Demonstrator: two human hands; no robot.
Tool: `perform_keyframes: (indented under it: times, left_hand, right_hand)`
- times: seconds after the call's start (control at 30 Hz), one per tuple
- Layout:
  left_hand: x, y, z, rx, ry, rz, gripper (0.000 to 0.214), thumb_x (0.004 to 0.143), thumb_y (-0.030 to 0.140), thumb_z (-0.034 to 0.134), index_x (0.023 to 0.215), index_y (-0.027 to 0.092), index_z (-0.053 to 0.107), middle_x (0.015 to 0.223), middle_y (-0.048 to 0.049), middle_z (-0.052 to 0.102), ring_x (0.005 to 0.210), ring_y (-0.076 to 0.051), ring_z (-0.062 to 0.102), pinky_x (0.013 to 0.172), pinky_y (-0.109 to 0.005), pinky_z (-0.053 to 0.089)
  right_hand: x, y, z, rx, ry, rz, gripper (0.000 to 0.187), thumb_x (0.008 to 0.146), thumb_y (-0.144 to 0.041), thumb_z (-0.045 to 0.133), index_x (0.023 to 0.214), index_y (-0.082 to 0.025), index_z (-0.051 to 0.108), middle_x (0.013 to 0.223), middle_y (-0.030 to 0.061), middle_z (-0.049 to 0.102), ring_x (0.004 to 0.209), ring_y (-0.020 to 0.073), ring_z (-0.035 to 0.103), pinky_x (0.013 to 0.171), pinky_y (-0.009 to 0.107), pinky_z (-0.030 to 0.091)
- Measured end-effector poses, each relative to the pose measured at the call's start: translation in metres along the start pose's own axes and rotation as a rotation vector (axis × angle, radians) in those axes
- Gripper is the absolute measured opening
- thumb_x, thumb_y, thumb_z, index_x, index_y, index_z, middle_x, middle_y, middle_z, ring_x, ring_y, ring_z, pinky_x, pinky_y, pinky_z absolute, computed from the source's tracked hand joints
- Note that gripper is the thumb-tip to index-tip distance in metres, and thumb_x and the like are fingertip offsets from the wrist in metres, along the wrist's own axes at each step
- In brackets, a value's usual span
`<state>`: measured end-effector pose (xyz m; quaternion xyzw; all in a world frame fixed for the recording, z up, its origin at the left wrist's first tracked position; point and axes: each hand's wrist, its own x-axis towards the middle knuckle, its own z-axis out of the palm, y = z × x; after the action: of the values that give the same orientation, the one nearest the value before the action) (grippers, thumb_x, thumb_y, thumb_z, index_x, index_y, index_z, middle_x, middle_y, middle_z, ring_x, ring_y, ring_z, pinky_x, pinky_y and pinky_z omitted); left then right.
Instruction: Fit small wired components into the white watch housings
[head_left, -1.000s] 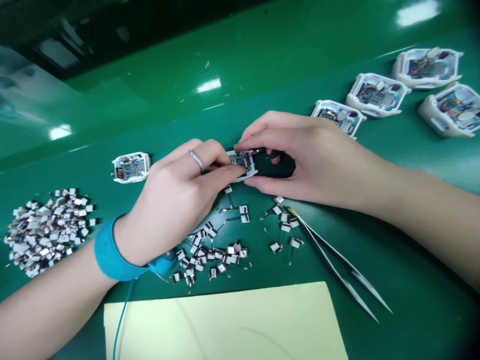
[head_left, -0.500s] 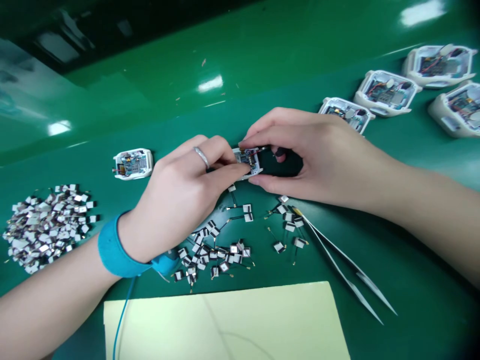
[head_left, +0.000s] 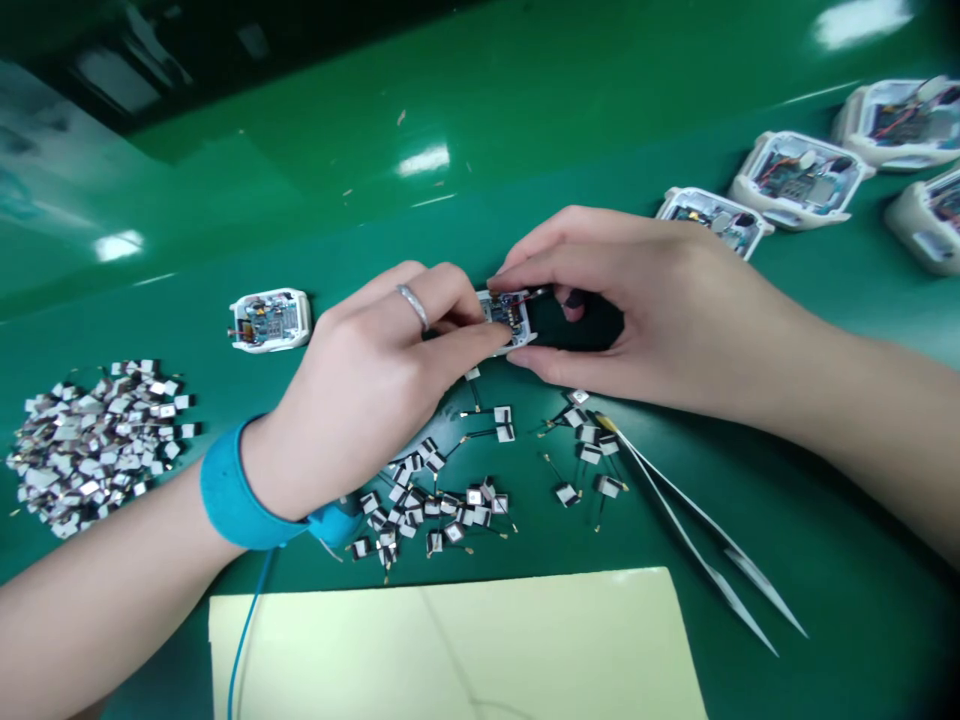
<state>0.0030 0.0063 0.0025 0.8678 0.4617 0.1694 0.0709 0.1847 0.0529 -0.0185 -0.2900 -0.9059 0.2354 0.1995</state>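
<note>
We had both hands on one white housing (head_left: 506,318), board side up, at mid-bench between them. Whether it touched the mat, we could not tell.

Left hand (head_left: 367,395) came in from the left edge and grasped the housing's left end, fingers curled over the top and thumb along the near side. Ring (head_left: 412,305) on one finger. Blue wrist strap (head_left: 232,495) on the wrist, with blue cord (head_left: 251,620) running off the near edge.

Right hand (head_left: 637,310) came in from the right edge and pinched the housing's right end, index along the far side and thumb along the near side. A dark patch (head_left: 577,325) sat inside that grip; we could not tell whether it was a part or shadow.

Spare housing (head_left: 270,320) sat just left of the left hand's knuckles. Row of housings (head_left: 799,180) lay far right, the nearest (head_left: 712,222) near the right hand.

Near side was tight: antenna patches (head_left: 427,510) sat just below both hands, with loose patches (head_left: 97,445) heaped further left. Tweezers (head_left: 675,520) lay right of the patches, tips pointing near-right, just below the right hand. Pale yellow sheet (head_left: 450,650) ran off the near edge. Green mat (head_left: 525,150) filled the far side of the hands.
</note>
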Motion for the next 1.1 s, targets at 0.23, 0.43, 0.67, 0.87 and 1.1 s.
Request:
perform_keyframes:
  times: [0.23,0.43,0.67,0.87,1.1]
  left_hand:
    - [0.000,0.001,0.001,0.008,-0.009,-0.001,0.015,0.082,0.018,0.049,0.074,0.017,0.062,0.073,0.0006,0.058,0.073,-0.012,0.053,0.063,-0.024,0.044]
    - [-0.001,0.000,0.002,0.010,-0.005,-0.010,0.015,0.082,0.020,0.049,0.078,0.017,0.062,0.074,-0.0004,0.057,0.072,-0.012,0.053,0.063,-0.025,0.044]
    - [-0.004,-0.005,0.003,0.116,0.011,0.139,0.020,0.084,0.015,0.042,0.088,0.017,0.062,0.079,-0.0042,0.058,0.073,-0.015,0.052,0.062,-0.027,0.046]
    - [-0.005,-0.006,0.004,0.126,0.017,0.169,0.020,0.082,0.010,0.043,0.085,0.013,0.063,0.080,-0.0057,0.058,0.074,-0.015,0.052,0.066,-0.025,0.047]
    - [-0.007,-0.006,0.003,0.144,0.019,0.175,0.023,0.084,0.012,0.041,0.086,0.012,0.063,0.080,-0.0068,0.057,0.075,-0.016,0.051,0.066,-0.026,0.048]
  right_hand:
    - [-0.001,0.001,0.001,-0.011,0.008,-0.014,0.026,0.070,-0.026,0.062,0.094,-0.017,0.057,0.097,0.0020,0.056,0.078,0.0117,0.055,0.062,0.023,0.046]
    - [-0.003,0.006,-0.004,0.118,0.020,0.041,0.024,0.087,-0.021,0.034,0.103,-0.010,0.049,0.103,0.0064,0.050,0.090,0.0096,0.051,0.080,0.024,0.044]
    - [-0.006,-0.009,-0.015,-0.067,0.207,0.037,0.029,0.083,-0.023,0.048,0.109,-0.015,0.055,0.082,0.0034,0.049,0.077,0.0085,0.048,0.069,0.022,0.044]
    - [-0.005,-0.021,-0.007,0.008,0.386,0.069,0.007,0.071,-0.019,0.063,0.078,-0.019,0.062,0.073,-0.0040,0.064,0.060,0.0042,0.054,0.058,0.016,0.045]
    - [-0.004,-0.021,-0.001,-0.092,0.370,-0.037,0.002,0.073,-0.015,0.061,0.075,-0.015,0.060,0.072,0.0004,0.065,0.064,0.0059,0.059,0.059,0.015,0.047]
